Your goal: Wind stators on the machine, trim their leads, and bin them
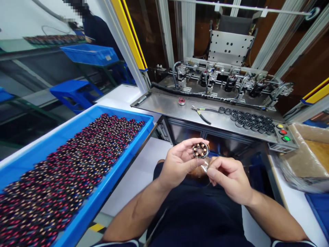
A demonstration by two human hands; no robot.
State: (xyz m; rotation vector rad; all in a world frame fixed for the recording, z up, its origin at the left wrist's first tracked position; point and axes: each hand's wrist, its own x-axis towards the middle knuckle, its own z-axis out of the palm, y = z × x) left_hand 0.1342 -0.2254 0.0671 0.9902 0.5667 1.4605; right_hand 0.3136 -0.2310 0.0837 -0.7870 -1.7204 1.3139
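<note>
Between thumb and fingers, my left hand [177, 163] holds a round black ring part with copper windings [200, 150], its open face turned up toward the camera. Just to the right and slightly lower, my right hand [228, 176] is closed in a pinch near the ring's lower edge. Thin wires run from the ring down toward the right fingertips; whether they are gripped there is too small to tell. Something shiny shows between the two hands. Both hands are above my lap, in front of the metal bench [164, 104].
A blue tray [123, 171] full of similar ring parts fills the left. On the bench are pliers [204, 116], one red-wound part [181, 101], rows of black parts [246, 120] and push buttons [283, 132]. A machine stands behind, a carton [308, 154] right, a person [100, 34] upper left.
</note>
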